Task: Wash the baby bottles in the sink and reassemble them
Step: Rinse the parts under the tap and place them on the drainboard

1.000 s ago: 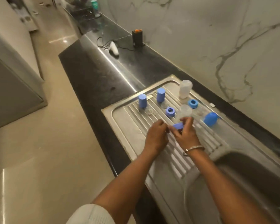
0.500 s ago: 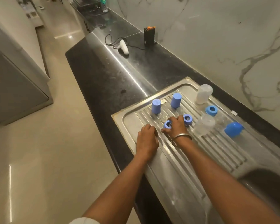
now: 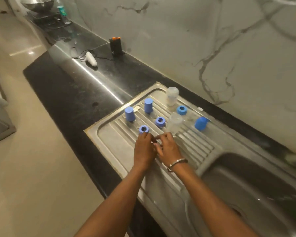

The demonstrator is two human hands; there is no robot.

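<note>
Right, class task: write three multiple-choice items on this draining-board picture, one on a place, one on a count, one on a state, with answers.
1. Where does the nearest blue ring stand?
A. in the sink basin
B. on the draining board, at the left hand's fingertips
C. on the black counter

2. How many blue rings with a hole on top are out?
A. one
B. three
C. five

3. How does the far clear bottle stand?
A. upright
B. on its side
C. in a hand

Answers:
1 B: the ring stands on the draining board by the left hand.
2 B: that ring plus rings and.
3 A: the bottle stands upright near the wall.
</note>
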